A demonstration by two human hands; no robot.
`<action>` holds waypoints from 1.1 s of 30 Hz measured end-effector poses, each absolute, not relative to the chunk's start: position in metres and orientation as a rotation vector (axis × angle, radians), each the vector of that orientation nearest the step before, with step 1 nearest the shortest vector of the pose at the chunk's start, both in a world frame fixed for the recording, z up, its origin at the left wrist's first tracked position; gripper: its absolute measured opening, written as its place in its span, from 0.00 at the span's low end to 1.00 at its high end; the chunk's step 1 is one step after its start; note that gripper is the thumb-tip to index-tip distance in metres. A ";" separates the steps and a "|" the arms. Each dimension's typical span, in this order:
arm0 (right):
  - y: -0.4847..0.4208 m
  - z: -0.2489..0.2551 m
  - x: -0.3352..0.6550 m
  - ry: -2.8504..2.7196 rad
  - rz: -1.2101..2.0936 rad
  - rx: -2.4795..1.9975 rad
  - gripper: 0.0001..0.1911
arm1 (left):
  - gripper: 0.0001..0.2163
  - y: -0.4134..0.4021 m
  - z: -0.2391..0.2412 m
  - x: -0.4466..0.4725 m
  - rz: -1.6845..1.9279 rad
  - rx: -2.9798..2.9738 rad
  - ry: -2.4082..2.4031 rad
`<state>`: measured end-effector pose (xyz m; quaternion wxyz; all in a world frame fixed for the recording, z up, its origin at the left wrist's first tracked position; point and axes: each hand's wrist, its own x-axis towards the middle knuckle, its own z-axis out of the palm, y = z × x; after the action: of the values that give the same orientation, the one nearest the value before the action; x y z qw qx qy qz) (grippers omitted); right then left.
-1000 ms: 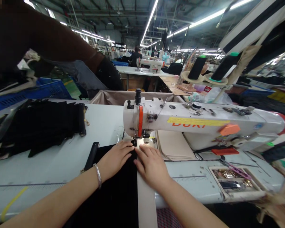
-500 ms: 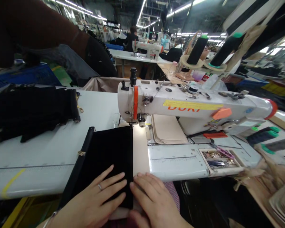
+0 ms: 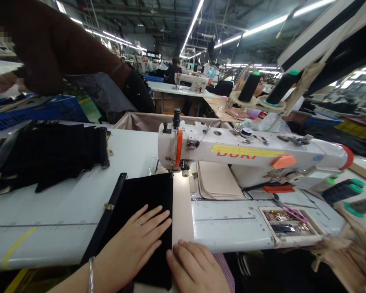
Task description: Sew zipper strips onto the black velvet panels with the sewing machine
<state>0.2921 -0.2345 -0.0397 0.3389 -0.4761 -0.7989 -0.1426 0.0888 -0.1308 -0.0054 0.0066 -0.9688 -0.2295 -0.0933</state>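
A black fabric panel (image 3: 140,191) lies on the sewing table under the head of a white sewing machine (image 3: 256,146). Along its right side runs a beige panel (image 3: 182,219), lit by the machine lamp near the needle. A black strip with a gold metal fitting (image 3: 109,206) edges the black panel on the left. My left hand (image 3: 134,238) rests flat on the black panel, fingers spread. At the near end of the beige panel, my right hand (image 3: 198,266) has its fingers curled over the material by the black edge; its thumb is hidden.
Black pieces (image 3: 55,150) are piled on the left of the table. Stacked beige panels (image 3: 218,179) lie behind the needle area. A parts tray (image 3: 293,240) with scissors (image 3: 289,209) stands at right. Another person's sleeve (image 3: 79,49) reaches over a blue crate (image 3: 49,112) at upper left.
My view has tilted up. My left hand has slid forward over the black panel, while my right hand sits slightly closer to me. Another person's hand has come into view at far left.
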 end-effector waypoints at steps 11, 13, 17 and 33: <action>-0.208 -0.023 0.301 -2.169 -0.139 -1.187 0.18 | 0.22 -0.093 -0.002 0.103 -0.299 -3.066 -0.812; -0.203 -0.021 0.303 -2.198 -0.109 -1.209 0.18 | 0.21 -0.088 -0.002 0.105 -0.343 -3.075 -0.815; -0.196 -0.019 0.306 -2.235 -0.070 -1.256 0.18 | 0.19 -0.093 -0.001 0.101 -0.437 -3.117 -0.726; -0.173 -0.013 0.312 -2.217 0.107 -1.333 0.16 | 0.19 -0.081 -0.016 0.092 -0.577 -3.247 -0.469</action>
<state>0.3121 -0.1732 -0.0131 0.2729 -0.4952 -0.8238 0.0398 0.0920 -0.0812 -0.0160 -0.0945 -0.9704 -0.1401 -0.1726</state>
